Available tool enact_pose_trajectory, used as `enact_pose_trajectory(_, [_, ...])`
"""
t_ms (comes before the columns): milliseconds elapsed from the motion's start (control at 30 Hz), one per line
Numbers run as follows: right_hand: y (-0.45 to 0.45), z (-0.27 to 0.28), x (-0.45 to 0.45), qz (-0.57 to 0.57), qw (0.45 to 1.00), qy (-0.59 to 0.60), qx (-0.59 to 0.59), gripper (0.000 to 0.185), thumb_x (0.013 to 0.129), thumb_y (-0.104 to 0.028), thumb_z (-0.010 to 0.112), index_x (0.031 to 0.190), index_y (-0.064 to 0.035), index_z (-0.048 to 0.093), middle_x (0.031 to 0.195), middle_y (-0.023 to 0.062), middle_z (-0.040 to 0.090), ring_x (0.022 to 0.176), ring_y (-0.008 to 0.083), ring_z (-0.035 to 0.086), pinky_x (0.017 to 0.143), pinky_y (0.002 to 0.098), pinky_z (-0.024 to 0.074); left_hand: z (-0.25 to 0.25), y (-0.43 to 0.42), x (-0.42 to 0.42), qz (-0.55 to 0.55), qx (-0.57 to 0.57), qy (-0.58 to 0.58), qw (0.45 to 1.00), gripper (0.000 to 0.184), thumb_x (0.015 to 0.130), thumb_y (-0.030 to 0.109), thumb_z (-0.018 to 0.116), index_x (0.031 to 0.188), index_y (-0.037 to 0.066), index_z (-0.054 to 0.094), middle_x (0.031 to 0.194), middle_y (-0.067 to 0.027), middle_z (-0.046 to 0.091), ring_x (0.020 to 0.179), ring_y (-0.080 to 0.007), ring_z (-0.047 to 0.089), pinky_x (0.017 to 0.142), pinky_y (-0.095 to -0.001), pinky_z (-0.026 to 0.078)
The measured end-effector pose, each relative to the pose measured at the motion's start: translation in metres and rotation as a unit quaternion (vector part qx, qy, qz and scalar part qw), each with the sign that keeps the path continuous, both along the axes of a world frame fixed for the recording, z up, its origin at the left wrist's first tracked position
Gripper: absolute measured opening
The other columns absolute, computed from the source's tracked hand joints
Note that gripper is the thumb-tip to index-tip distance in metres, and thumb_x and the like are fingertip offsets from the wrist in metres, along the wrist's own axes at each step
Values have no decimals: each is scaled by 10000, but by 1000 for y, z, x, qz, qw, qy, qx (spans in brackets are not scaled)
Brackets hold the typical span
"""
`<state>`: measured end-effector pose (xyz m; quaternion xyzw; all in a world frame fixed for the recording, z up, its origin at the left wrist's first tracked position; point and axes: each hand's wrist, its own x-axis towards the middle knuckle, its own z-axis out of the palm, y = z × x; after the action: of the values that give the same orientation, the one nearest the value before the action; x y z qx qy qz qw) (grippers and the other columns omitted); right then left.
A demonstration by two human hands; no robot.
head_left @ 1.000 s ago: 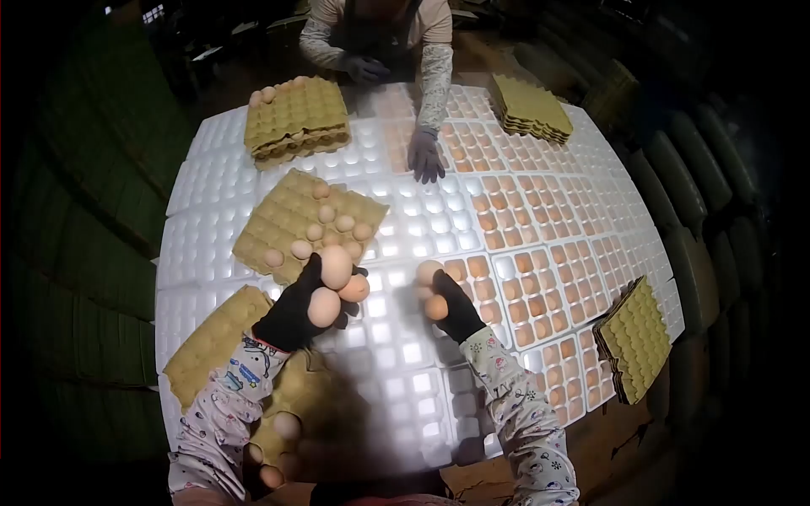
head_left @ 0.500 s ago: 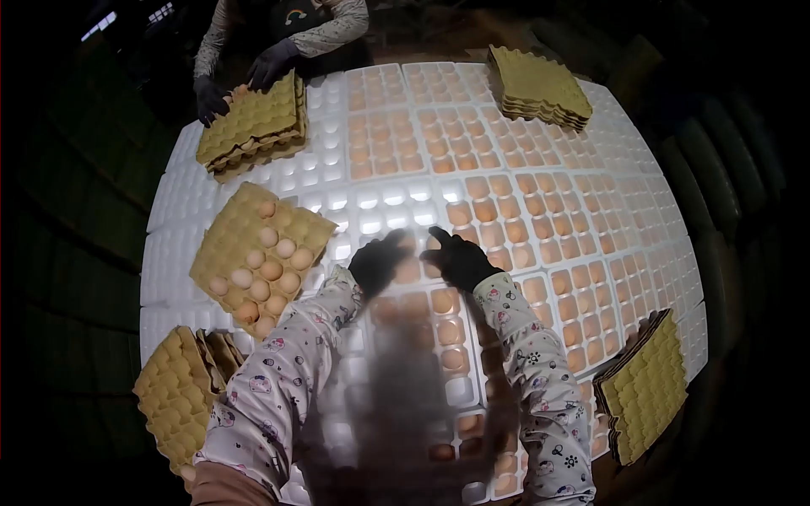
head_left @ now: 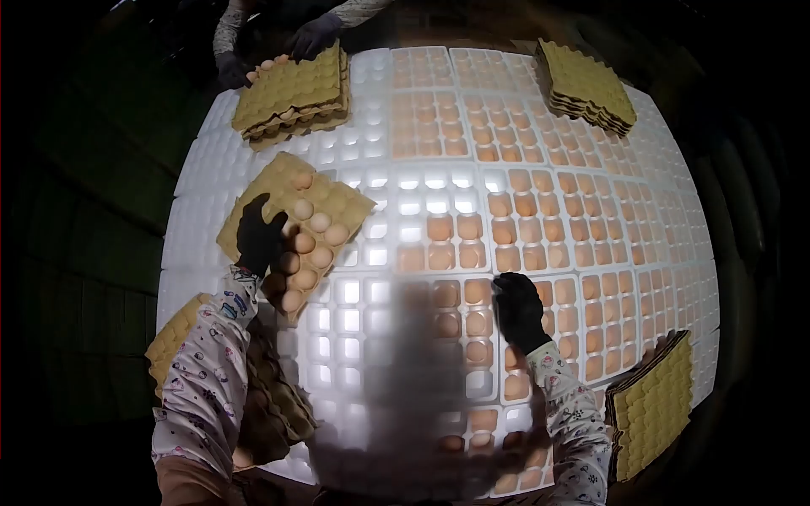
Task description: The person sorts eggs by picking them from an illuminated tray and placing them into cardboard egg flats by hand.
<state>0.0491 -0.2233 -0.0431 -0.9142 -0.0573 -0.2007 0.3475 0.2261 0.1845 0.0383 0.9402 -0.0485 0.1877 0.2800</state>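
My left hand (head_left: pixel 260 234), in a dark glove, reaches over a tan pulp egg tray (head_left: pixel 245 207) holding several loose eggs (head_left: pixel 321 256). Its thumb and forefinger are spread beside the eggs; the other fingertips are partly hidden. To the right, my gloved right hand (head_left: pixel 519 312) hovers at the border between white plastic egg trays (head_left: pixel 496 337). Its fingers bend downward and their tips are out of sight, so whether they hold anything does not show. Between the hands, a white tray (head_left: pixel 411 207) has eggs in its front and right cups and bare cups behind.
Stacked pulp trays stand at the far left (head_left: pixel 291 88), far right (head_left: pixel 586 84) and near right (head_left: pixel 654 405). More pulp trays (head_left: pixel 274 396) lie under my left forearm. Across the table, a co-worker's gloved hands (head_left: pixel 315 35) touch the far-left stack. My shadow darkens the near trays.
My hands have parted from the middle white tray, where eggs now show in the cups. The left moved to the pulp tray, the right moved right and nearer. The view has shifted.
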Motion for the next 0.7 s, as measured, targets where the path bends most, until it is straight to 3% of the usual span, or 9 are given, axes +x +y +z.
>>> enact_pose_trajectory(133, [82, 20, 50, 26, 948, 129, 290, 185, 779, -61, 546, 959, -50, 590, 968, 120, 589, 853, 289, 584, 759, 339, 471, -52, 111, 18, 133, -340, 174, 915, 327, 801, 272, 609, 1009, 20, 585, 905, -101, 593, 699, -262, 591, 599, -382, 488])
enact_pose_trajectory(200, [137, -24, 96, 157, 980, -120, 22, 188, 828, -117, 501, 964, -2, 559, 967, 150, 574, 786, 239, 576, 699, 331, 477, -52, 120, 4, 173, -477, 235, 829, 330, 817, 315, 591, 1004, 44, 588, 845, -70, 594, 619, -231, 571, 540, -377, 473])
enact_pose_trajectory(233, [169, -28, 103, 185, 896, 204, 348, 238, 841, -126, 501, 1038, 8, 512, 964, 130, 567, 812, 205, 559, 704, 328, 469, -48, 117, -3, 189, -478, 278, 811, 356, 813, 348, 589, 1028, 64, 574, 832, -68, 588, 605, -229, 557, 525, -372, 461])
enact_pose_trajectory(333, [250, -20, 134, 107, 536, 415, 727, 402, 752, -116, 645, 1121, -36, 508, 1039, 131, 545, 1029, 261, 495, 826, 380, 439, -39, 109, -12, 238, -465, 435, 734, 435, 787, 460, 588, 1073, 136, 534, 814, -59, 566, 603, -226, 517, 490, -362, 426])
enact_pose_trajectory(367, [268, -21, 136, 67, 565, 354, 742, 411, 808, -179, 581, 1175, -42, 455, 1055, 124, 529, 1015, 256, 509, 804, 369, 454, -49, 115, -5, 224, -470, 432, 737, 545, 788, 464, 596, 1203, 139, 459, 1020, -80, 541, 896, -309, 536, 799, -478, 457])
enact_pose_trajectory(467, [307, -49, 143, -23, 752, 253, 609, 417, 845, -244, 546, 1196, -41, 447, 1046, 109, 533, 953, 237, 534, 731, 380, 469, -65, 126, -4, 9, -623, 375, 686, 455, 874, 254, 537, 1271, 91, 387, 1250, -63, 463, 1101, -228, 483, 893, -366, 438])
enact_pose_trajectory(533, [305, -34, 146, -55, 711, 258, 651, 395, 838, -260, 549, 1162, -42, 490, 1005, 102, 555, 915, 229, 538, 716, 382, 459, -90, 142, 11, -42, -553, 315, 770, 460, 874, 247, 516, 1279, 81, 375, 1233, -71, 476, 1101, -234, 482, 939, -370, 413])
enact_pose_trajectory(567, [300, -5, 147, -60, 584, 275, 762, 382, 842, -276, 538, 1145, -46, 509, 977, 100, 567, 900, 228, 536, 727, 372, 449, -63, 119, 6, 28, -674, 284, 681, 480, 856, 325, 543, 1253, 85, 422, 1180, -63, 523, 1065, -231, 516, 923, -379, 430])
enact_pose_trajectory(700, [309, -20, 161, -5, 555, 173, 814, 375, 831, -259, 531, 1133, -39, 493, 1041, 70, 562, 909, 204, 527, 796, 338, 430, -38, 116, 4, -60, -667, 246, 701, 453, 884, 300, 516, 1263, 77, 406, 1189, -69, 515, 1107, -227, 493, 948, -382, 413])
